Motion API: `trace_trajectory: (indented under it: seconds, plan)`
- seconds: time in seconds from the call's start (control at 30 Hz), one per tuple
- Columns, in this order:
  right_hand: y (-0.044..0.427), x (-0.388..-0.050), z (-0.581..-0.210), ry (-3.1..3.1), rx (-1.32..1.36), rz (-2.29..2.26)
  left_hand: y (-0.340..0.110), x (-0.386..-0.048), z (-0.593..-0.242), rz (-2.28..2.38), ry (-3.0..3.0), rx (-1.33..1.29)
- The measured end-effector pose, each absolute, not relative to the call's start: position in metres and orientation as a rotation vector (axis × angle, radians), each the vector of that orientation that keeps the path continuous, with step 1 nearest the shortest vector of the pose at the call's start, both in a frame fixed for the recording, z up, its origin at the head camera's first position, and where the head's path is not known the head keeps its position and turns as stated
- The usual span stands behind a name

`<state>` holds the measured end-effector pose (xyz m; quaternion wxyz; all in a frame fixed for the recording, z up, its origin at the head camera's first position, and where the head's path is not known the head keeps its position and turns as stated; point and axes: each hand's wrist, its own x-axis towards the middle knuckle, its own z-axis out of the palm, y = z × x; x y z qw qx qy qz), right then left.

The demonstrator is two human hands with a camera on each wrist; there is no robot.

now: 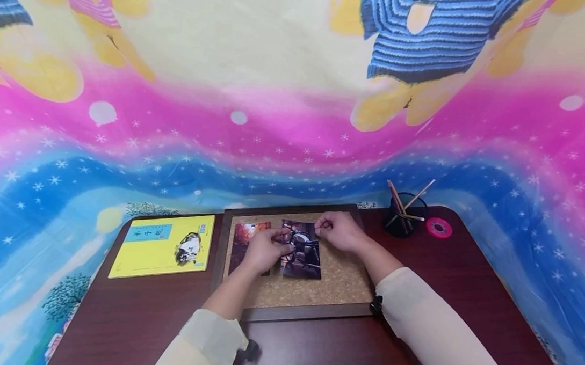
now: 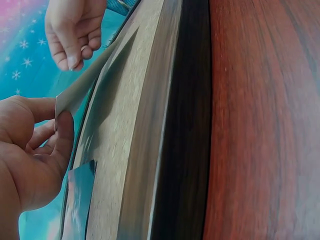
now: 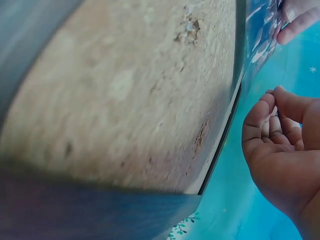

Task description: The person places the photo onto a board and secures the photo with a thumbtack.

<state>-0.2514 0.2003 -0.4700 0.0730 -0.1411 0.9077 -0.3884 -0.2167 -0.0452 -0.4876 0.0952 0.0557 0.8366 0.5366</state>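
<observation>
My left hand [image 1: 265, 251] pinches the left edge of a photo of a motorcycle [image 1: 302, 255] between thumb and fingers. In the left wrist view that photo [image 2: 82, 90] tilts away from a wood-framed cork board [image 1: 342, 291]. My right hand [image 1: 340, 231] is by the photo's upper right corner, thumb and forefinger tips together. Between these tips, in the left wrist view, the right hand [image 2: 75, 32] seems to pinch something tiny and pale, too small to make out. A second photo with orange trees [image 1: 239, 245] lies on the board's left part, partly behind my left hand.
Left of the board lies a yellow book [image 1: 150, 252]. At the back right stands a black mesh cup [image 1: 397, 224] of pencils, with a pink round case [image 1: 439, 227] beside it. A printed cloth [image 1: 275, 133] hangs behind the dark red table [image 1: 443, 295].
</observation>
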Motion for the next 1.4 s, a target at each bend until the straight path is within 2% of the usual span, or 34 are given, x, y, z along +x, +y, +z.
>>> trace_trajectory:
  seconds: [0.8, 1.13, 1.4]
  plan:
    - [0.185, -0.28, -0.482, 2.737, -0.33, -0.993, -0.017, -0.224, -0.505, 1.414, 2.694, 0.239]
    - [0.182, -0.285, -0.482, 2.774, -0.368, -0.928, -0.012, -0.221, -0.505, 1.103, 2.917, 0.29]
    - [0.179, -0.287, -0.481, 2.8, -0.361, -0.856, -0.013, -0.222, -0.505, 1.046, 2.913, 0.29]
